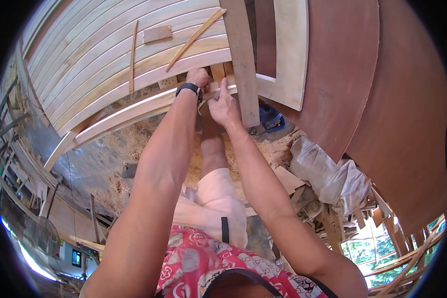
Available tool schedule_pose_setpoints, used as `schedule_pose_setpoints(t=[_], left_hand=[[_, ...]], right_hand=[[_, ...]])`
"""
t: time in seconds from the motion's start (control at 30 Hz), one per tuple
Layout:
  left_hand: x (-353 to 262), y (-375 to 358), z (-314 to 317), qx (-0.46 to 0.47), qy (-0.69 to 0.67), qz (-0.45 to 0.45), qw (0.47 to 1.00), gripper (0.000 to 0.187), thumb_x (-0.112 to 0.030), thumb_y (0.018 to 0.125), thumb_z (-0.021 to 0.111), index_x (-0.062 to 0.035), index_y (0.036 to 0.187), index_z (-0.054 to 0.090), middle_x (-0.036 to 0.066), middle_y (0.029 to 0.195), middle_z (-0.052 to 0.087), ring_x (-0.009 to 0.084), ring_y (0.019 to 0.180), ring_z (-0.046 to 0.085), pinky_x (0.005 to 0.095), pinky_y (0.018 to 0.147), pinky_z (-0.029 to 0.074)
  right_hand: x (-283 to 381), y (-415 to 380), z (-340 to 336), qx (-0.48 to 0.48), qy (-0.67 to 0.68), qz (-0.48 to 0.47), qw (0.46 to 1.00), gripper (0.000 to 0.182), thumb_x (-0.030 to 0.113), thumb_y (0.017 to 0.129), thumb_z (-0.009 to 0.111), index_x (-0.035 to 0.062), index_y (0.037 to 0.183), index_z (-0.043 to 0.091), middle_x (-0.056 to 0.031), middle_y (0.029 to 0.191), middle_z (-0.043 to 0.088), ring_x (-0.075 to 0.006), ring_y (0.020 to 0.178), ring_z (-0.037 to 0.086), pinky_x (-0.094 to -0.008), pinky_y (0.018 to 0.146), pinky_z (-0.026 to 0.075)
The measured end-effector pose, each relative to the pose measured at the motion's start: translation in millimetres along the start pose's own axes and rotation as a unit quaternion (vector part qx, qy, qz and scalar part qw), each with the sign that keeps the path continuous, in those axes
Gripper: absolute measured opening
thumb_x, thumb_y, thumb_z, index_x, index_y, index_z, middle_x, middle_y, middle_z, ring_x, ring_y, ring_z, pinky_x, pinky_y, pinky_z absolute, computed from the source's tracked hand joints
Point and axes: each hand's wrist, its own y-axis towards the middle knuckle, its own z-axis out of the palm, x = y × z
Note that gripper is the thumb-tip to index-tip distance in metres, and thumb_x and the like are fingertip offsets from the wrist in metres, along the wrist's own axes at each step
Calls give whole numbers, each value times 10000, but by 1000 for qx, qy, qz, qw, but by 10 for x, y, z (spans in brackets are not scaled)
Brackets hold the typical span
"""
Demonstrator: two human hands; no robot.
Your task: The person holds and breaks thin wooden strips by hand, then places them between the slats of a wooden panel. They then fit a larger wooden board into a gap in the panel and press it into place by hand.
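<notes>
At the near edge of a slatted wooden panel, both hands work close together on a long pale wooden strip. My left hand, with a dark band on its wrist, is curled at the strip; whatever its fingers hold is hidden. Just to its right, my right hand has its index finger stretched along the strip and the other fingers folded; anything under them is hidden. A thin curled piece hangs between the hands. Beyond them, small wood blocks show in the gap beside the upright board.
Two thin sticks and a short wood piece lie on the panel. Large brown sheets and a pale frame stand at the right. Shavings cover the floor near a blue object and a whitish sack.
</notes>
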Motion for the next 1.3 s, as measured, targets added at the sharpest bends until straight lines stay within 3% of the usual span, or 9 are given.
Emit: schedule_pose_setpoints(t=[0.13,0.27,0.63,0.7,0.83,0.9,1.17,1.23,1.3], left_hand=[[-358,-386,-54,-48,-219,-119,967,145,-37,912,436,-46,860,571,83,631,485,157,466,443,320,393,303],[119,28,-25,13,26,23,999,172,-60,906,484,-27,863,647,106,597,554,180,474,535,344,392,373],[-490,-471,-76,-64,-275,-134,950,221,-44,930,404,-13,963,621,85,616,499,166,486,466,313,405,336],[-133,-66,-39,43,174,39,983,214,-33,933,399,-15,959,611,100,639,518,173,487,470,327,411,358],[-304,-183,-75,72,216,22,973,195,-14,928,405,-8,946,599,115,654,531,185,483,469,347,420,377],[-435,-413,-67,0,-158,-103,982,168,-6,925,417,-11,925,585,109,649,515,190,493,476,360,429,376],[-499,-497,-148,-21,-327,-123,937,143,-6,910,446,-35,907,586,107,661,518,206,534,518,372,441,384],[-481,-300,-218,112,397,107,905,153,0,895,476,-31,896,625,136,677,563,231,565,565,385,452,418],[-475,-256,-67,40,361,54,930,193,-36,845,537,-57,954,696,145,785,652,257,703,644,383,597,493]], right_hand=[[45,-46,-3,6,43,19,999,891,160,793,594,-8,1539,137,-189,853,669,-345,836,669,-416,796,516],[119,-19,-70,45,125,48,990,912,162,793,612,19,1548,120,-262,970,675,-415,942,657,-456,865,515],[-27,111,142,-17,240,24,970,869,59,809,607,-17,1536,137,-104,763,677,-179,559,635,-301,530,526],[-76,179,171,-19,214,7,977,859,69,813,601,-20,1534,141,-114,770,679,-180,561,641,-303,528,529],[-89,185,152,-25,111,4,993,805,109,821,589,-20,1521,212,-153,785,689,-235,626,682,-354,603,555],[-30,151,96,-61,29,-19,998,752,127,820,589,-11,1495,287,-165,789,690,-272,681,688,-381,658,553],[255,128,-191,-101,0,-16,995,600,197,813,588,35,1382,494,-243,915,692,-406,913,668,-482,827,517],[256,138,-142,-96,20,4,995,604,202,817,575,35,1391,489,-228,913,698,-408,908,667,-490,814,516],[282,121,-65,-91,0,39,995,610,201,819,564,37,1401,482,-236,940,695,-411,925,664,-490,830,513]])
